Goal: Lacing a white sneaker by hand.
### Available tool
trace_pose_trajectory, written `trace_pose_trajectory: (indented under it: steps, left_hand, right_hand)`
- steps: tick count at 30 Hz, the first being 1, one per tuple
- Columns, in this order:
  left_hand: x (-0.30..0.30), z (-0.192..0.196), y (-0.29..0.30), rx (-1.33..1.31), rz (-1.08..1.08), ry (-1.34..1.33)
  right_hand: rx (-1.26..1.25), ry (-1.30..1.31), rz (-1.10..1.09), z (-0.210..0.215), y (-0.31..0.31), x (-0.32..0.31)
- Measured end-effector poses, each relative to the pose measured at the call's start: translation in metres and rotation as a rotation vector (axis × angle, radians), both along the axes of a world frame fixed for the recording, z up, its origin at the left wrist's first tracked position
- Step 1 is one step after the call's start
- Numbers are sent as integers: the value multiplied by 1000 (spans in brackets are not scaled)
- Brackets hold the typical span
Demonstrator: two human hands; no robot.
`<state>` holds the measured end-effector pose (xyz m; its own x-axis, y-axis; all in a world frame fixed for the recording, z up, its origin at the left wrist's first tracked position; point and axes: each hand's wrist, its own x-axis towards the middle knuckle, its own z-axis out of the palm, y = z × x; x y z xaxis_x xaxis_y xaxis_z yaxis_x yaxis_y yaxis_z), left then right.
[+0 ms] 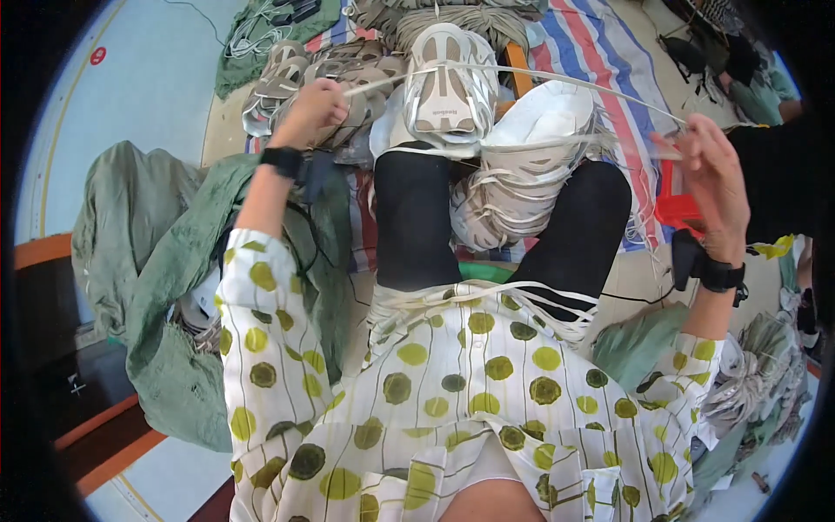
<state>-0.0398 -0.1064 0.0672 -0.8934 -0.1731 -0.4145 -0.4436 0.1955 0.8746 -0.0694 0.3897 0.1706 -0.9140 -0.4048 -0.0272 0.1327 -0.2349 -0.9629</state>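
A pale flat shoelace (378,84) is stretched wide between my two hands and passes through the top of a white and beige shoe upper (444,100). At its left end my left hand (318,106) is closed, pinching the lace. My right hand (715,170) is raised at the far right with the other end at its fingertips; the thumb side is smeared by motion. The upper lies on a pile just beyond my knees. Beside it, a nested stack of similar uppers (526,187) leans between my legs, with loose laces hanging off.
More uppers (365,74) lie beyond my left hand, on a striped sheet (600,43). Green cloth sacks (187,348) stand at my left. A bundle of laces (557,300) lies across my lap. A red plastic object (677,209) sits beside my right hand. Lace bundles (752,365) are at lower right.
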Motion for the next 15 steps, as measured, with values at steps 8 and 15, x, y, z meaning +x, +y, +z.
trace_pose_trajectory:
  steps: [8, 15]
  left_hand:
    - [95, 133, -170, 624, 558, 810]
    - [223, 237, -251, 16, 505, 909]
  right_hand:
    - [-551, -5, 166, 5, 142, -31]
    - [-545, -67, -68, 23, 263, -37]
